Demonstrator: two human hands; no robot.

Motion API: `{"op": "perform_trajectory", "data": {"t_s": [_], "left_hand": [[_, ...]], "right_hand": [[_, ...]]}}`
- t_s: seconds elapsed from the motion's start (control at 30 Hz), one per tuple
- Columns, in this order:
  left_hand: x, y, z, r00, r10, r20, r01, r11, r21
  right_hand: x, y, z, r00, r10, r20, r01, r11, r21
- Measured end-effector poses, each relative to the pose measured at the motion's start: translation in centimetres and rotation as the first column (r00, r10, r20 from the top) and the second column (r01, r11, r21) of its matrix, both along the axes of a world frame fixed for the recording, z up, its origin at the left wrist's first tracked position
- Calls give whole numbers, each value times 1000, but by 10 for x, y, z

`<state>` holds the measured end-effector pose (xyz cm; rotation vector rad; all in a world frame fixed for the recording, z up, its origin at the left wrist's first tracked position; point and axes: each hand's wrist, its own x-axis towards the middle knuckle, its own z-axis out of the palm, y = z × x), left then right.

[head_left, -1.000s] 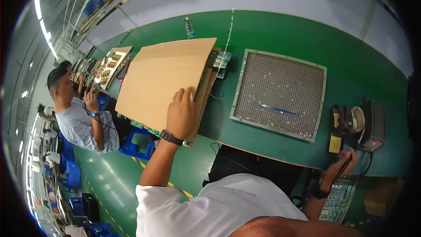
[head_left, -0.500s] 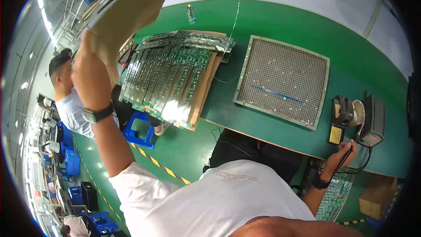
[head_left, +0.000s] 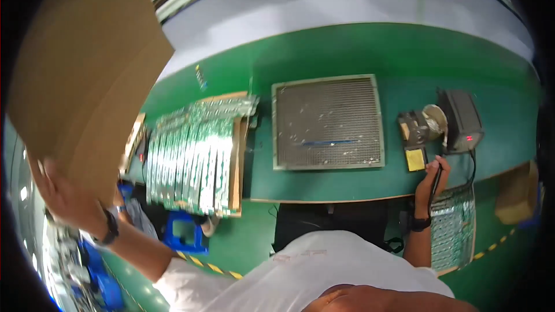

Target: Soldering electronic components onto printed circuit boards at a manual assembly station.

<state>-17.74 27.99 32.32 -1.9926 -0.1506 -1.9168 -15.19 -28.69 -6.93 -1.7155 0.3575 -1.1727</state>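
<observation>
My left hand (head_left: 65, 197) grips the lower edge of a large brown cardboard sheet (head_left: 81, 75), lifted high at the far left and blurred. A wristwatch (head_left: 110, 230) sits on that wrist. Uncovered below lies a tray of green circuit boards (head_left: 193, 153) in rows on a cardboard base. My right hand (head_left: 433, 174) holds a thin dark soldering iron (head_left: 435, 184) at the table's front edge, close to the yellow sponge (head_left: 414, 159) of the iron stand. Another green circuit board (head_left: 454, 225) lies beside my right forearm.
A square metal mesh grid (head_left: 328, 121) lies in the middle of the green table (head_left: 347, 52). A dark soldering station (head_left: 461, 120) and a solder spool (head_left: 432, 117) stand at the right. A brown box (head_left: 517, 193) sits at the far right; a blue crate (head_left: 184, 232) stands on the floor.
My left hand has lifted the cardboard sheet off the circuit boards and swung it up and to the left. The right hand with the iron stays near the stand.
</observation>
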Motion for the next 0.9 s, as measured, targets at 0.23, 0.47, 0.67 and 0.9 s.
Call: {"op": "perform_trajectory", "data": {"t_s": [0.23, 0.47, 0.67, 0.9], "left_hand": [[42, -83, -9, 732, -648, 209, 659, 752, 24], [134, -220, 36, 632, -766, -117, 711, 513, 481], [221, -338, 71, 653, -750, -106, 674, 511, 534], [309, -399, 52, 626, -739, -251, 749, 478, 460]], "right_hand": [[-8, 0, 10, 1000, -3, -16, 2, 999, -54], [-7, 2, 10, 1000, -28, -2, 28, 996, -85], [-4, 4, 16, 998, -54, 18, 56, 989, -139], [-7, 3, 10, 998, -65, -11, 63, 990, -123]]}}
